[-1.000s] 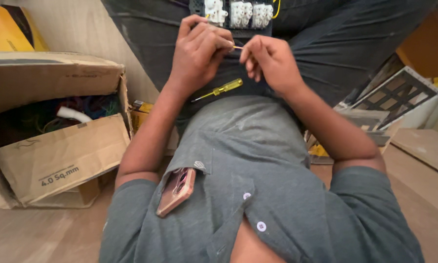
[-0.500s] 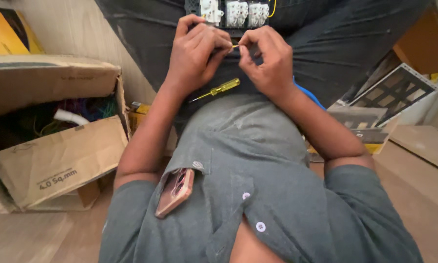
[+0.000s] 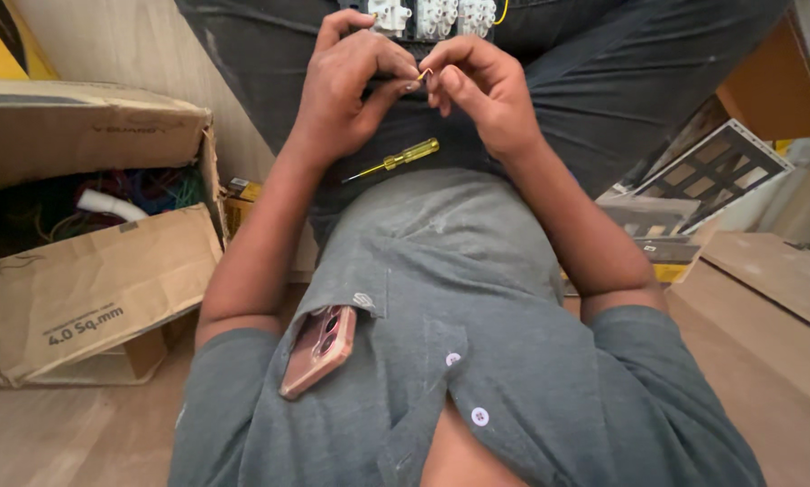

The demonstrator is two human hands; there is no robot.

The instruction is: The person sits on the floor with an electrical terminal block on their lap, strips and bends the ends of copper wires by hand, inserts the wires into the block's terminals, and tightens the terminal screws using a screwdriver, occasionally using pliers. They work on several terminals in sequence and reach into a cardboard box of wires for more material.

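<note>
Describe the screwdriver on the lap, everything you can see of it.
The screwdriver is small, with a clear yellow handle that looks like plastic and a thin metal shaft. It lies loose on the person's lap, across the dark trousers just above the grey shirt hem, tilted with the handle up to the right and the tip down to the left. No hand touches it: the left hand and right hand work above it.

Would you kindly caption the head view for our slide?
Left hand and right hand pinch a wire end; a yellow screwdriver rests on the lap.
</note>
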